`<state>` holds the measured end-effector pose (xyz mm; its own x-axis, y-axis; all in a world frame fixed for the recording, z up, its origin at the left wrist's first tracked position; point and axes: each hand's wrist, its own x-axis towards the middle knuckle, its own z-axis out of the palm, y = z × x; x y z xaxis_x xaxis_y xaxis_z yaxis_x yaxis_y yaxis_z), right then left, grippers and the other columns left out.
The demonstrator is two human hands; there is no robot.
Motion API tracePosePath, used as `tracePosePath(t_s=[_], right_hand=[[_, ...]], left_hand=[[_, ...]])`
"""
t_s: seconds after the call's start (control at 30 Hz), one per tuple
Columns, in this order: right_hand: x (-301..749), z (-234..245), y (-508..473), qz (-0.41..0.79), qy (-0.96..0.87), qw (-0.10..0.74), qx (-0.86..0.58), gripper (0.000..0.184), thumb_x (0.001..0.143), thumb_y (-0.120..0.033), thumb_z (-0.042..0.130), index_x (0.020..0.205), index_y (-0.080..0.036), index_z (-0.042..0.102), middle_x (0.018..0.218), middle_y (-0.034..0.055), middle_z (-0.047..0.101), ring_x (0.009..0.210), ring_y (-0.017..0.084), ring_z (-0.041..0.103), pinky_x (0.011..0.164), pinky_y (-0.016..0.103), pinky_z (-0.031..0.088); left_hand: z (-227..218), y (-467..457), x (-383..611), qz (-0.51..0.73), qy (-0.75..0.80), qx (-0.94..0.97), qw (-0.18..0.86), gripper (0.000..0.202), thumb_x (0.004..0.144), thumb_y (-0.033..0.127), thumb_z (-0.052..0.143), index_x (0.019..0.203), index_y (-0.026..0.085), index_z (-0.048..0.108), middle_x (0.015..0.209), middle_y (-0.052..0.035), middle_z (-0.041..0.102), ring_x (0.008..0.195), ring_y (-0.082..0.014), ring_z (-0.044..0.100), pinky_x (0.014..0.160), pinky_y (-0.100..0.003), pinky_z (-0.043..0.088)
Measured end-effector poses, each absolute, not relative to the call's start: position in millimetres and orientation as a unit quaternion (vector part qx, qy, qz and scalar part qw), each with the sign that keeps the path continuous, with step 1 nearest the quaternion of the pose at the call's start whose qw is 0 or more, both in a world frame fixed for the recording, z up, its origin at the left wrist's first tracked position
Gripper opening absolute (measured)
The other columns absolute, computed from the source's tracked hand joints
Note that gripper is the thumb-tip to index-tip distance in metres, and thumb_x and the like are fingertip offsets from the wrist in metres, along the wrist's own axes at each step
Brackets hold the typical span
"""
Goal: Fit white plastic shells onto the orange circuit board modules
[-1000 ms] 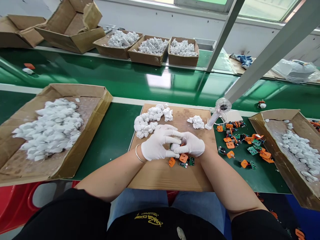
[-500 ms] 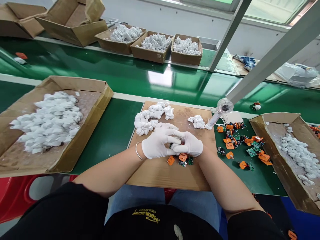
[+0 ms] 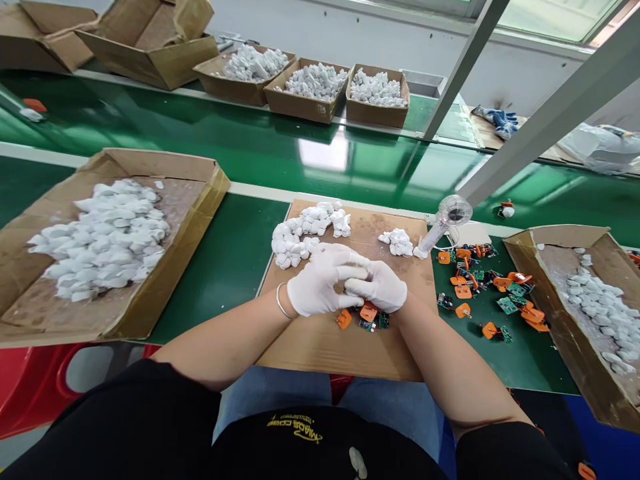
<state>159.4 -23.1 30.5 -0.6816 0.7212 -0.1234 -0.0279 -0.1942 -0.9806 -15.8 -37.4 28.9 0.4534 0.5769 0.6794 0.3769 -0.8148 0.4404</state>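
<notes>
Head view. The cardboard sheet [image 3: 325,347] lies on the green table [image 3: 225,267] directly before the person and serves as the reference.

Left hand [image 3: 320,290] and right hand [image 3: 379,288], both in white gloves, meet over the middle of the sheet. The fingers of both are curled closed and pressed together. Whatever they grip is hidden between them and cannot be identified.

Just below the hands, on the sheet, lie 2 orange parts [image 3: 369,311] with small green circuit boards [image 3: 383,321] touching them.

At the sheet's far edge sit 2 heaps of white pieces: a large heap [image 3: 305,233] towards its left corner and a small heap [image 3: 397,242] towards its right.

Off the sheet's far right corner stands a clear small fan [image 3: 453,215]. Right of the sheet, loose orange parts and boards [image 3: 493,290] lie scattered on the table. Beyond them is a carton [image 3: 530,250] of white pieces.

Well left of the sheet is another carton [image 3: 200,220], likewise holding white pieces.
</notes>
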Motion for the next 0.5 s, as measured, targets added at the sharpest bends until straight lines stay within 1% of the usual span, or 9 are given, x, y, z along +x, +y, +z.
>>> tracePosePath(t_s=[0.07, 0.1, 0.17, 0.23, 0.33, 0.4, 0.5], right_hand=[[158, 28, -22, 0.718, -0.559, 0.289, -0.297, 0.048, 0.076, -0.060, 0.074, 0.071, -0.015, 0.058, 0.055, -0.0048, 0.049, 0.049, 0.008, 0.040, 0.048, 0.024, 0.034], [157, 27, -22, 0.725, -0.543, 0.306, -0.292, 0.051, 0.077, -0.064, 0.072, 0.068, -0.016, 0.056, 0.055, -0.0042, 0.048, 0.050, 0.009, 0.042, 0.050, 0.025, 0.035], [157, 27, -20, 0.749, -0.501, 0.332, -0.278, 0.054, 0.078, -0.068, 0.069, 0.066, -0.018, 0.052, 0.055, -0.0031, 0.047, 0.054, 0.012, 0.047, 0.053, 0.027, 0.040], [157, 30, -18, 0.780, -0.464, 0.330, -0.261, 0.051, 0.078, -0.063, 0.072, 0.064, -0.018, 0.052, 0.058, -0.0019, 0.049, 0.058, 0.014, 0.050, 0.058, 0.028, 0.044], [159, 37, -16, 0.801, -0.447, 0.309, -0.251, 0.037, 0.076, -0.046, 0.080, 0.070, -0.016, 0.059, 0.071, 0.0014, 0.060, 0.064, 0.013, 0.053, 0.064, 0.027, 0.047], [160, 42, -17, 0.802, -0.450, 0.299, -0.255, 0.032, 0.076, -0.040, 0.082, 0.076, -0.015, 0.062, 0.077, 0.0032, 0.064, 0.070, 0.015, 0.057, 0.067, 0.026, 0.048], [159, 42, -20, 0.798, -0.459, 0.294, -0.258, 0.033, 0.078, -0.043, 0.081, 0.081, -0.016, 0.063, 0.079, 0.0034, 0.066, 0.073, 0.016, 0.059, 0.068, 0.027, 0.049]], left_hand=[[28, -37, -16, 0.468, 0.311, 0.821, 0.105, 0.040, 0.073, 0.037, 0.083, 0.107, 0.022, 0.066, 0.113, -0.0083, 0.071, 0.100, -0.0235, 0.066, 0.090, -0.044, 0.055], [28, -37, -16, 0.478, 0.324, 0.810, 0.097, 0.041, 0.073, 0.039, 0.083, 0.106, 0.022, 0.066, 0.112, -0.0081, 0.071, 0.099, -0.0229, 0.067, 0.089, -0.043, 0.055], [29, -36, -16, 0.493, 0.334, 0.799, 0.080, 0.035, 0.075, 0.040, 0.081, 0.102, 0.024, 0.066, 0.107, -0.0064, 0.072, 0.096, -0.0218, 0.067, 0.087, -0.042, 0.055], [29, -36, -16, 0.506, 0.332, 0.794, 0.066, 0.028, 0.080, 0.038, 0.077, 0.102, 0.024, 0.066, 0.105, -0.0061, 0.073, 0.095, -0.0209, 0.068, 0.087, -0.042, 0.055], [29, -37, -16, 0.509, 0.341, 0.789, 0.046, 0.025, 0.085, 0.036, 0.071, 0.106, 0.023, 0.066, 0.109, -0.0072, 0.073, 0.098, -0.0213, 0.068, 0.089, -0.042, 0.054], [27, -37, -17, 0.494, 0.361, 0.790, 0.040, 0.033, 0.083, 0.043, 0.072, 0.109, 0.023, 0.066, 0.114, -0.0086, 0.072, 0.102, -0.0235, 0.067, 0.092, -0.045, 0.053], [23, -37, -19, 0.471, 0.388, 0.791, 0.045, 0.050, 0.076, 0.055, 0.076, 0.112, 0.022, 0.065, 0.119, -0.0107, 0.071, 0.104, -0.0263, 0.067, 0.092, -0.047, 0.053]])
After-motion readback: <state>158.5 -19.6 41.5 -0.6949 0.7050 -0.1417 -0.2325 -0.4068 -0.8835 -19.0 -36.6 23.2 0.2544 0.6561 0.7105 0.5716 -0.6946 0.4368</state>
